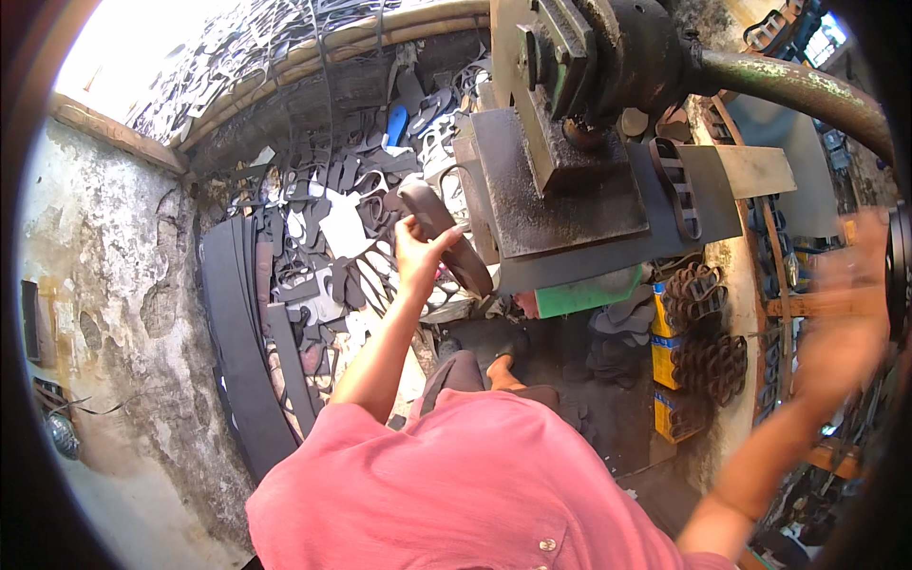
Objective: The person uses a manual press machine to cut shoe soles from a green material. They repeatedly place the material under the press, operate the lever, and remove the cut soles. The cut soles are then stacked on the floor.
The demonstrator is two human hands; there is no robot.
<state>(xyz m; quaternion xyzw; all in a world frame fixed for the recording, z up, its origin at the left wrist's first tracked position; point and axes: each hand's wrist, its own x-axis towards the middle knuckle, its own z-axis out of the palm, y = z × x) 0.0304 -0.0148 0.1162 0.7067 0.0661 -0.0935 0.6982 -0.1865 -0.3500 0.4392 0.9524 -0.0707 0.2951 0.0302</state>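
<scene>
My left hand [419, 249] is closed round a long, dark brown sole-shaped cutting die [446, 237], fingers on its left side and thumb across it. The die is held tilted, just left of the press bed. Far to the right, my right hand [845, 309] is raised and smeared by motion, beside a dark round wheel-like part [898, 266]; its fingers cannot be made out. Between my hands, the heavy press head [570, 190] stands over a dark sheet [708, 185]. A slotted metal cutting die [676, 190] lies on that sheet, right of the press plate.
Cut scraps [332, 228] are heaped left of the press, with a blue sole-shaped piece [397, 125] among them. Long black sheets [233, 332] lean by the worn wall [114, 285]. Below the bed are a green block [589, 293], yellow boxes [667, 361] and stacked dark pieces [698, 294].
</scene>
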